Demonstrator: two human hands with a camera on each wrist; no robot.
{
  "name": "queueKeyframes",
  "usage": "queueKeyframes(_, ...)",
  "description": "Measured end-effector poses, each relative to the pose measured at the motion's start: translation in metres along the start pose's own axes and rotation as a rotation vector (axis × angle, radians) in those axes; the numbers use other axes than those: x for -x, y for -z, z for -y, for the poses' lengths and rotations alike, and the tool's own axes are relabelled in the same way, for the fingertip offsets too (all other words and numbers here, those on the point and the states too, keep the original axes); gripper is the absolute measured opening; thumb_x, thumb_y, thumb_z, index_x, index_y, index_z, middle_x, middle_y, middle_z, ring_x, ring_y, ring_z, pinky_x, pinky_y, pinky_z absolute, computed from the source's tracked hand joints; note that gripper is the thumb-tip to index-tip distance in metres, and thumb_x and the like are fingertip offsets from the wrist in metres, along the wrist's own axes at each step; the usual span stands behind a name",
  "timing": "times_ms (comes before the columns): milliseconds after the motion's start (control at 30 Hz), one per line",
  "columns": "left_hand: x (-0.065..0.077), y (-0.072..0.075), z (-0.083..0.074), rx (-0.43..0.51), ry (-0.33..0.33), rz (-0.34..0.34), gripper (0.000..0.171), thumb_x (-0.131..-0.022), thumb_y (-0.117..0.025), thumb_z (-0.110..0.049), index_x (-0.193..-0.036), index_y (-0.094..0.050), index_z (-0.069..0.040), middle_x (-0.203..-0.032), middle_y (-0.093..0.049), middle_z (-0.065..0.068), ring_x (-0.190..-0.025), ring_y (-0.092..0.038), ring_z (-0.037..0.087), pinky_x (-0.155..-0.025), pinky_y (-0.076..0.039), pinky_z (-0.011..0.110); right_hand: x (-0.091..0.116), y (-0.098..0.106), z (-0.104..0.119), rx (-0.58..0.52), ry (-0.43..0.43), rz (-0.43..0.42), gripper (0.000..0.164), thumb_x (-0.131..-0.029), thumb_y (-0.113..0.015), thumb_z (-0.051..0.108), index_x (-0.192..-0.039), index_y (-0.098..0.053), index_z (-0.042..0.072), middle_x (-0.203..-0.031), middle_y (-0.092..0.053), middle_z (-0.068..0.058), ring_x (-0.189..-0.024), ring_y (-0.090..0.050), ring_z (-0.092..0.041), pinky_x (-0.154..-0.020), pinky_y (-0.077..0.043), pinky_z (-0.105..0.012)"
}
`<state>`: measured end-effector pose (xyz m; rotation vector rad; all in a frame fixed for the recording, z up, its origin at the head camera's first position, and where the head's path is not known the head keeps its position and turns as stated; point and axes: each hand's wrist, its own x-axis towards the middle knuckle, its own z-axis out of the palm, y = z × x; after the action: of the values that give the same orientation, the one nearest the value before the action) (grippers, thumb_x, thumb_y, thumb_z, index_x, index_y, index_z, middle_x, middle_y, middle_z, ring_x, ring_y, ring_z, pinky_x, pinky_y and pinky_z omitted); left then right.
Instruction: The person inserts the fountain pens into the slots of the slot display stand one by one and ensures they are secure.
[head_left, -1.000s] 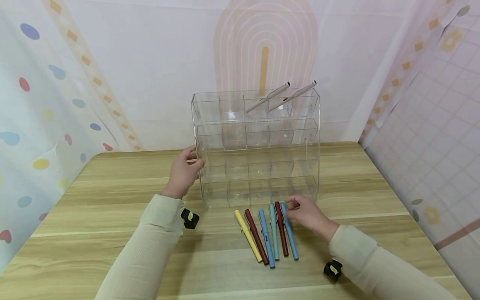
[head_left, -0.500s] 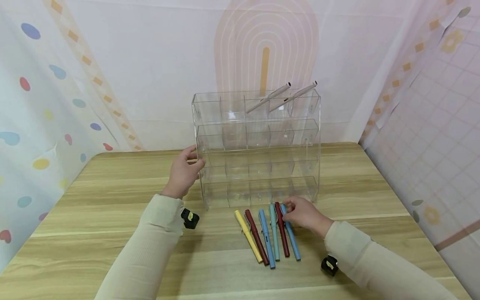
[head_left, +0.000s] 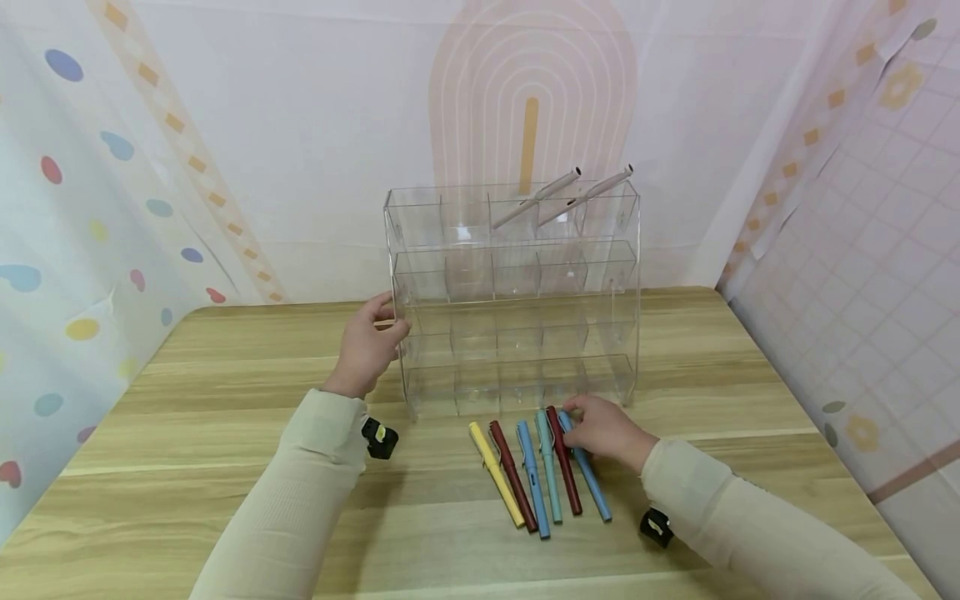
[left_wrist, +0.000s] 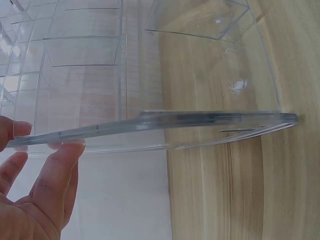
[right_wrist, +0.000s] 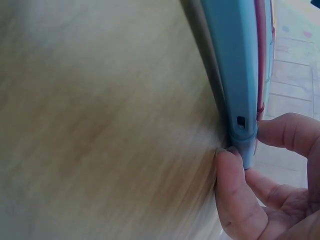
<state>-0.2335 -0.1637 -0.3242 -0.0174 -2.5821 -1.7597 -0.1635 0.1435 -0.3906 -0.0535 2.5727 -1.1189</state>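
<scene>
A clear acrylic pen rack (head_left: 517,298) with tiers of small compartments stands on the table. My left hand (head_left: 363,348) holds its left side panel (left_wrist: 165,121), thumb and fingers on opposite faces. In front of the rack, my right hand (head_left: 606,429) pinches the capped upper end of the rightmost blue pen (head_left: 592,483). That pen (right_wrist: 235,65) lies low along the wood, between thumb and fingers in the right wrist view. Beside it lie a dark red pen (head_left: 566,467), a teal pen (head_left: 550,471), another blue pen (head_left: 534,483), a second dark red pen (head_left: 515,479) and a yellow pen (head_left: 498,477).
Two pale pens (head_left: 551,188) (head_left: 603,188) lean in the rack's top tier, their ends sticking out to the upper right. The wooden table (head_left: 225,433) reaches back to a patterned curtain (head_left: 315,150), with more printed cloth (head_left: 892,275) along the right.
My right hand has shifted slightly left onto the rightmost blue pen and grips it. The lower end of that pen has swung right, away from the dark red one. My left hand stays put.
</scene>
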Motion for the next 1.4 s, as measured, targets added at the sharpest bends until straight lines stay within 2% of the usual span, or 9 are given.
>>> queueKeyframes(200,-0.001,0.000,0.000,-0.005,0.007,-0.003,0.058,-0.098,-0.051,-0.007,-0.152,-0.029,-0.010,-0.133,-0.044,0.022,-0.117,-0.052,0.033,-0.074,-0.054,0.028,-0.001,-0.001,0.001,0.031,-0.004,-0.006,0.048,-0.079,-0.065,-0.002,-0.125,-0.055,-0.004,-0.085,-0.059,-0.008,-0.046,-0.041,-0.011,-0.045,-0.038,-0.023)
queueKeyframes(467,-0.001,0.000,0.000,-0.002,0.005,-0.003,0.059,-0.098,-0.051,-0.007,-0.153,-0.028,-0.010,-0.133,-0.044,0.022,-0.117,-0.052,0.033,-0.073,-0.053,0.026,0.001,-0.001,0.000,0.036,-0.021,-0.002,0.033,-0.080,-0.066,0.001,-0.112,-0.057,0.001,-0.076,-0.056,-0.007,-0.046,-0.041,-0.012,-0.043,-0.039,-0.023)
queueKeyframes(700,-0.001,0.000,0.000,0.001,-0.002,-0.006,0.058,-0.098,-0.051,-0.008,-0.152,-0.030,-0.010,-0.132,-0.044,0.022,-0.117,-0.052,0.033,-0.070,-0.052,0.024,0.006,0.006,-0.001,-0.071,-0.004,-0.017,0.027,-0.081,-0.066,0.005,-0.105,-0.056,0.000,-0.085,-0.058,-0.010,-0.058,-0.051,-0.017,-0.045,-0.044,-0.027)
queueKeyframes(900,0.000,-0.001,0.000,0.005,-0.003,-0.009,0.057,-0.098,-0.051,-0.007,-0.152,-0.031,-0.010,-0.130,-0.045,0.022,-0.115,-0.053,0.032,-0.067,-0.051,0.022,0.011,0.018,0.000,-0.138,0.040,-0.003,0.023,-0.082,-0.060,0.003,-0.104,-0.056,-0.001,-0.079,-0.059,-0.009,-0.051,-0.048,-0.014,-0.048,-0.047,-0.027)
queueKeyframes(1133,-0.002,-0.002,0.001,0.003,-0.002,-0.015,0.057,-0.098,-0.051,-0.006,-0.151,-0.032,-0.009,-0.130,-0.046,0.022,-0.114,-0.053,0.032,-0.066,-0.050,0.020,0.013,0.032,0.007,-0.210,0.037,-0.035,0.025,-0.086,-0.059,0.006,-0.108,-0.053,-0.002,-0.086,-0.056,-0.010,-0.061,-0.054,-0.018,-0.055,-0.054,-0.035)
queueKeyframes(1300,-0.003,-0.003,0.001,0.003,-0.010,-0.015,0.057,-0.098,-0.050,-0.005,-0.151,-0.031,-0.009,-0.130,-0.046,0.023,-0.113,-0.053,0.032,-0.066,-0.050,0.021,0.015,0.046,0.015,-0.318,0.041,-0.059,0.029,-0.089,-0.057,0.006,-0.114,-0.048,-0.005,-0.094,-0.052,-0.012,-0.074,-0.058,-0.019,-0.065,-0.057,-0.042)
queueKeyframes(1400,-0.004,-0.003,0.002,0.003,-0.019,-0.013,0.057,-0.098,-0.050,-0.005,-0.152,-0.031,-0.009,-0.130,-0.045,0.023,-0.112,-0.053,0.032,-0.067,-0.051,0.021,0.015,0.056,0.019,-0.369,0.065,-0.090,0.030,-0.090,-0.056,0.005,-0.116,-0.045,-0.006,-0.097,-0.051,-0.013,-0.075,-0.060,-0.017,-0.068,-0.058,-0.042)
